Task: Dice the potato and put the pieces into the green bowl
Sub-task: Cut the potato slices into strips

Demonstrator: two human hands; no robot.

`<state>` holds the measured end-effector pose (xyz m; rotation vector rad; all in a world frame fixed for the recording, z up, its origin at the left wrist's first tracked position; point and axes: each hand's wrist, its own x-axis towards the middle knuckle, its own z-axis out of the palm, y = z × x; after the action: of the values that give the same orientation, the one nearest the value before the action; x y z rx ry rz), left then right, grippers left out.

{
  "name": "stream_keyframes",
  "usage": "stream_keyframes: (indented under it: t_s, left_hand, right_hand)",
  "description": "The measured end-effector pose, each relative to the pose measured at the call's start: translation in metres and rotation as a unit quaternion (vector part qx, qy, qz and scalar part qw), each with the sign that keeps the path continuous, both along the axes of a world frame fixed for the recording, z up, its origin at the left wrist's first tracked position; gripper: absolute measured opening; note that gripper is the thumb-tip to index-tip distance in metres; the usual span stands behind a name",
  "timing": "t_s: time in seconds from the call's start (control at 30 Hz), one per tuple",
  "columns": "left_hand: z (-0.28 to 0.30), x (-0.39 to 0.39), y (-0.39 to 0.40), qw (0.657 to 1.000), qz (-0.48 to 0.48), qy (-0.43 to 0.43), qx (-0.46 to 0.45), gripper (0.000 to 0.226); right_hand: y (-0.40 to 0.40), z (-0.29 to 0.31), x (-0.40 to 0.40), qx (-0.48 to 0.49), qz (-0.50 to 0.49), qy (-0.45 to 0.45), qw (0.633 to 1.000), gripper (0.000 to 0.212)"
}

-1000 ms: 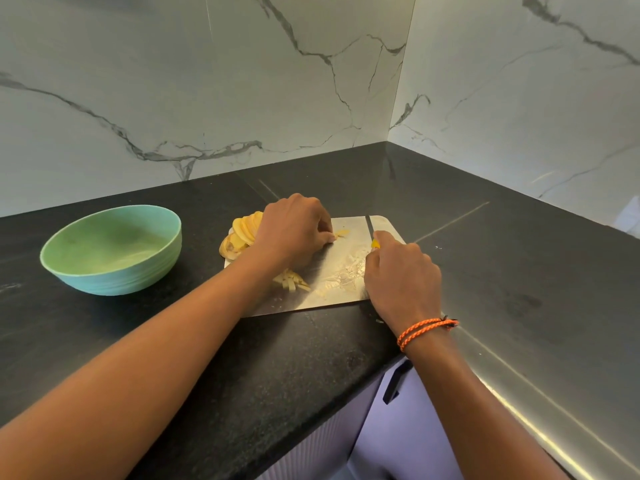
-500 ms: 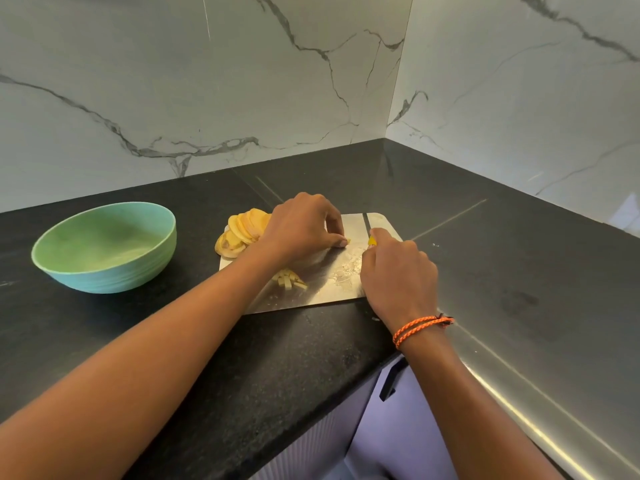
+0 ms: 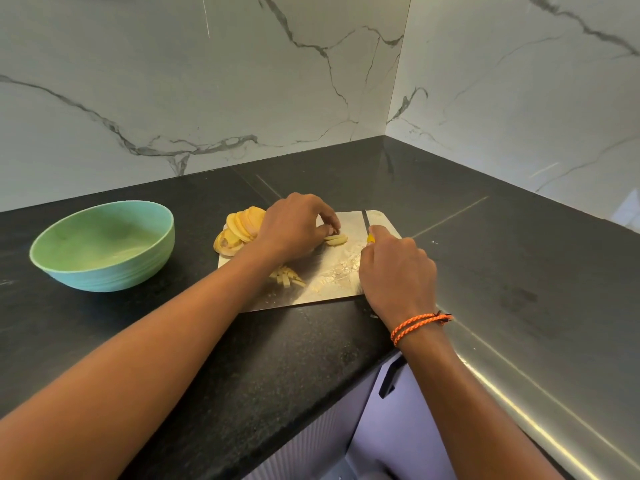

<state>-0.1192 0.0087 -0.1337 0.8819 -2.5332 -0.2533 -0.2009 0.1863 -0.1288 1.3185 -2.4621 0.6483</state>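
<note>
**Slice drawn out for cutting**

The bowl (image 3: 104, 244) holds no potato yet. Beside stacked slices (image 3: 239, 230), the left hand (image 3: 298, 230) has pulled a slice (image 3: 336, 239) clear, pinching it. The right hand (image 3: 398, 271) grips the knife (image 3: 366, 225), blade alongside.

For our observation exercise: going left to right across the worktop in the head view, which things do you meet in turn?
Green bowl → stack of potato slices → left hand → potato piece at its fingertips → knife → right hand.
</note>
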Motion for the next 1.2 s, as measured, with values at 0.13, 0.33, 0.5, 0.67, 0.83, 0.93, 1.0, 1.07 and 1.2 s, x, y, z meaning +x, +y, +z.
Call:
stream_keyframes:
  t_s: [0.13, 0.33, 0.5, 0.67, 0.83, 0.93, 1.0, 1.07, 1.2]
  left_hand:
    - [0.0038, 0.0006, 0.0008, 1.0, 0.005, 0.003, 0.004, 0.008]
    - [0.0066, 0.0023, -0.0018, 1.0, -0.003, 0.017, 0.023, 0.007]
    - [0.0045, 0.001, -0.0051, 1.0, 0.005, 0.008, 0.026, 0.006]
    - [0.0063, 0.003, -0.0034, 0.999, -0.017, 0.018, 0.033, 0.009]
    - [0.005, 0.0014, -0.0021, 0.999, -0.033, 0.007, 0.041, 0.013]
    - [0.006, 0.0017, -0.0024, 0.998, -0.043, 0.011, 0.054, 0.014]
    - [0.0068, 0.0024, -0.0021, 0.997, -0.051, 0.016, 0.06, 0.014]
    - [0.0065, 0.0028, -0.0021, 0.996, -0.059, 0.024, 0.065, 0.014]
    - [0.0063, 0.0051, -0.0012, 0.996, -0.064, 0.023, 0.058, 0.008]
  right_hand:
    - [0.0007, 0.0009, 0.0007, -0.001, 0.003, 0.001, 1.0, 0.029]
    - [-0.0013, -0.0016, -0.0004, -0.002, 0.003, 0.002, 1.0, 0.03]
    - [-0.0029, -0.0029, -0.0013, 0.0, -0.001, 0.005, 1.0, 0.029]
    - [-0.0031, -0.0043, -0.0016, -0.003, 0.005, 0.002, 1.0, 0.031]
    - [-0.0031, -0.0029, -0.0008, 0.005, 0.003, 0.004, 1.0, 0.031]
    - [-0.003, -0.0029, -0.001, 0.007, 0.002, 0.006, 1.0, 0.031]
    - [-0.0032, -0.0031, -0.0009, 0.009, 0.003, 0.003, 1.0, 0.03]
    - [-0.0036, -0.0036, -0.0006, 0.008, 0.002, 0.003, 1.0, 0.031]
    - [-0.0029, -0.0024, -0.0003, 0.011, 0.0, 0.006, 1.0, 0.03]
